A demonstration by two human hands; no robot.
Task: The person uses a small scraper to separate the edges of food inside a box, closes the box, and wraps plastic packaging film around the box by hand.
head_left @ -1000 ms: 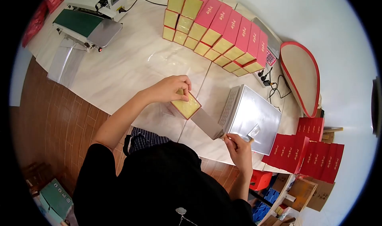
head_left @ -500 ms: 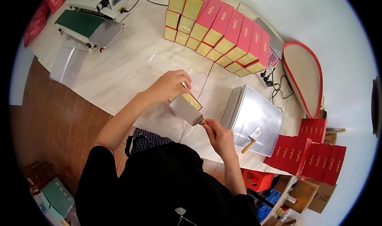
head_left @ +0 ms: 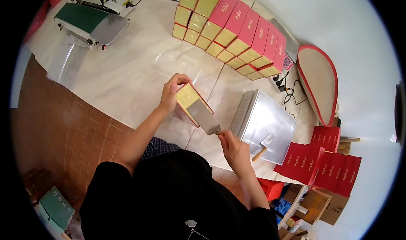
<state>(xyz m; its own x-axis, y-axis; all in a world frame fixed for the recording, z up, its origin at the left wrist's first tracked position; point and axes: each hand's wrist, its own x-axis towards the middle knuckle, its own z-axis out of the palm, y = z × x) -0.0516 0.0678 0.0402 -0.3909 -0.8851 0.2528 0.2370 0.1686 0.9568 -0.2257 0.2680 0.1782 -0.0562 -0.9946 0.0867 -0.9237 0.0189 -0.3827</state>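
My left hand (head_left: 171, 91) grips the left edge of a red box (head_left: 184, 95) whose yellow side faces up, fingers bent over its far corner. In my right hand (head_left: 233, 150) is the handle of a wide scraper (head_left: 205, 116). The flat metal blade lies over the lower part of the yellow surface and hides some of it. Right of my right hand, a second, smaller scraper (head_left: 264, 146) with a wooden handle rests on a silver metal tray (head_left: 279, 130).
Stacked red and yellow boxes (head_left: 230, 33) stand at the back of the marble-patterned table (head_left: 127, 79). A machine with a green belt (head_left: 82, 17) is at the upper left. More red boxes (head_left: 300, 162), a red-rimmed tray (head_left: 317, 81) and black cables (head_left: 289, 96) are on the right.
My left hand has shifted from the box's top to its left edge, and the box is tilted differently. The scraper in my right hand has come left onto the box from beside the tray.
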